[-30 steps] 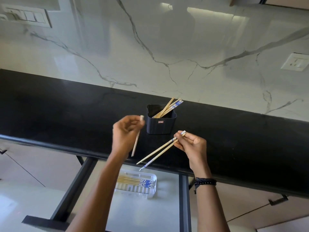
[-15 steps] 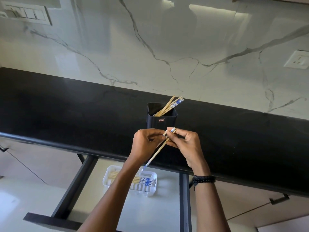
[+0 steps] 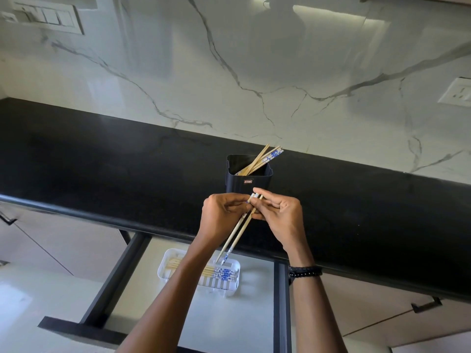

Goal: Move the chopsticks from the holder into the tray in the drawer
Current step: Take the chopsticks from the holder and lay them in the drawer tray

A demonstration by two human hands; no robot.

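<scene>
Held chopsticks: a small bundle, two shafts plainly visible, slanting from upper right to lower left in front of the counter edge. Upper ends sit between the two hands; lower tips hang in the air above the right end of the tray, and contact with it cannot be judged. One lower tip shows a blue pattern.

Left hand: fingers curled in, pinching the bundle near its top.
Right hand: fingers and thumb also closed on the upper ends, just beside the left hand. Black beaded bracelet on that wrist.

Holder: black square cup upright on the black countertop, just behind the hands. More chopsticks lean out over its back right corner.

Tray: white, slotted, resting in the open drawer below the counter. A row of chopsticks lies flat inside it, blue-patterned ends to the right; the left forearm crosses over part of them.

Surroundings: marble-look wall behind the counter, switch plate upper left, socket at right, dark cabinet handle lower right.
</scene>
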